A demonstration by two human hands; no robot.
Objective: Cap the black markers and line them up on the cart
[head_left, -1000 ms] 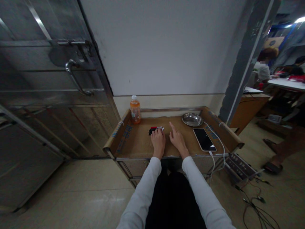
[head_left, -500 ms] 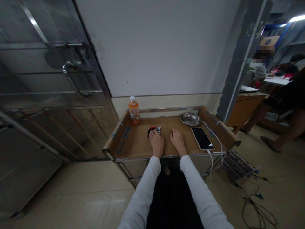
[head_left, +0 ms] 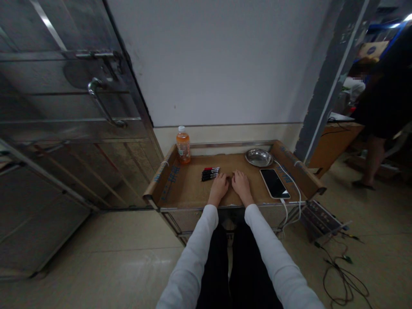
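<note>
My left hand rests palm down on the cardboard top of a small cart, holding nothing. Just beyond it to the left lies a row of several pens, black ones with a red one at the far side. The hand's fingers are near the pens' right ends. Beside it, a small gap away, my right hand also lies palm down on the cardboard, with nothing in it. On both hands the fingers lie forward on the surface, and the fingertips are hard to make out.
A bottle of orange drink stands at the back left. At the back right sits a shallow metal dish; a phone with a white cable lies below it. Raised cardboard sides edge the cart. A person stands at right.
My left hand has come off the pens and moved right, close to my right hand. The pens now lie uncovered in a row. The person at the right has shifted.
</note>
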